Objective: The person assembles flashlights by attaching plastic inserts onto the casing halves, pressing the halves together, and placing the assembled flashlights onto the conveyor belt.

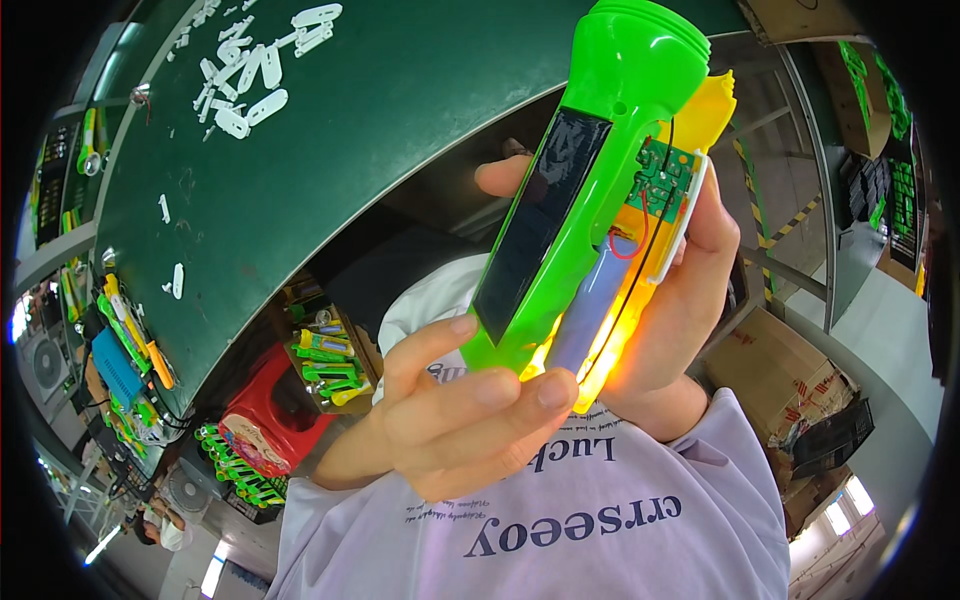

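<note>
Left hand [450,420] and right hand [695,290] hold an opened torch [605,170] between them, its green shell standing open from the yellow half [708,115]; a circuit board [660,175] and a bluish battery [590,310] show in the gap, with a yellow glow [610,350] beside the battery. Ahead and to the left of the hands spreads a green table [250,200] bearing white plastic pieces [245,80]. Below the table, left of the left hand, are a red stool [265,415] and a row of green torches [240,470]; a cardboard box [800,380] lies right of the right hand. The torch hides part of the right hand, which cups the yellow half from its outer side, forearm rising from below, one fingertip showing past the black panel [540,220]. The left hand's bent fingers pinch the torch's lower end, fingertips close together.
</note>
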`<action>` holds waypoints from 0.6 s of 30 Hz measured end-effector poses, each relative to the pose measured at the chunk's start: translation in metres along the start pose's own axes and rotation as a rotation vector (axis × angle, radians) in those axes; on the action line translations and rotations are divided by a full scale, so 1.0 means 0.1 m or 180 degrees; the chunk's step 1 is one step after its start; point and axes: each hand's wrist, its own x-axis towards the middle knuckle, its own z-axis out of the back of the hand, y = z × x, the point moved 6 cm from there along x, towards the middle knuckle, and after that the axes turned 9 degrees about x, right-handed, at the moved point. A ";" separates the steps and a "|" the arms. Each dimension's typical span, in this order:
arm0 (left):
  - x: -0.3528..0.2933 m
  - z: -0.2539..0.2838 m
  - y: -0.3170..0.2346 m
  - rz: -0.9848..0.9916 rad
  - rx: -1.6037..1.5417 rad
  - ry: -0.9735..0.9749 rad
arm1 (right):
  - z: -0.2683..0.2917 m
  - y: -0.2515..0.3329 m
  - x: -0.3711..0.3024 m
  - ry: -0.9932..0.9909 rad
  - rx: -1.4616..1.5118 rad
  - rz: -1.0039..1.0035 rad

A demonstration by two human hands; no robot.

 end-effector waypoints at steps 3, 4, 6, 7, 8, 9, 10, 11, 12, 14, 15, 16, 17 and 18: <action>0.05 0.01 0.02 0.0036 0.0037 0.0304 | 0.03 0.00 0.03 0.0049 -0.0026 0.0026; 0.05 0.00 0.01 0.0032 0.0039 0.0295 | 0.02 0.01 0.03 0.0111 -0.0161 0.0056; 0.05 0.01 0.02 0.0225 -0.0051 0.0047 | -0.01 -0.02 0.02 0.0092 -0.0265 0.0058; 0.08 0.05 0.03 0.0201 -0.0090 0.0026 | -0.02 0.00 0.01 0.0055 -0.0367 0.0104; 0.10 0.14 0.13 0.0596 -0.0660 0.0037 | -0.03 0.04 0.05 0.0512 -0.0966 0.0186; 0.10 0.20 0.22 0.0985 -0.1231 0.0052 | -0.03 0.01 0.07 0.0663 -0.0626 0.0016; 0.04 0.22 0.33 0.1594 -0.1599 -0.0039 | -0.04 -0.02 0.06 0.0578 -0.0808 -0.0148; -0.02 0.20 0.44 0.2203 -0.1965 -0.0129 | -0.05 -0.05 0.06 0.0494 -0.0989 -0.0312; -0.07 0.12 0.51 0.2914 -0.2320 0.0084 | -0.06 -0.07 0.06 0.0585 -0.0949 -0.0442; -0.12 -0.07 0.61 0.3826 -0.3176 0.0585 | -0.10 -0.10 0.07 0.0515 -0.0965 -0.0403; -0.09 -0.10 0.62 0.3798 -0.3186 0.0579 | -0.10 -0.11 0.07 0.0426 -0.0972 -0.0379; -0.07 -0.14 0.60 0.3928 -0.3280 0.0667 | -0.12 -0.11 0.06 0.0447 -0.0974 -0.0379; -0.06 -0.18 0.58 0.4058 -0.3375 0.0757 | -0.13 -0.10 0.06 0.0440 -0.1087 -0.0327; -0.03 -0.20 0.59 0.4087 -0.3492 0.0696 | -0.14 -0.09 0.06 0.0431 -0.1200 -0.0272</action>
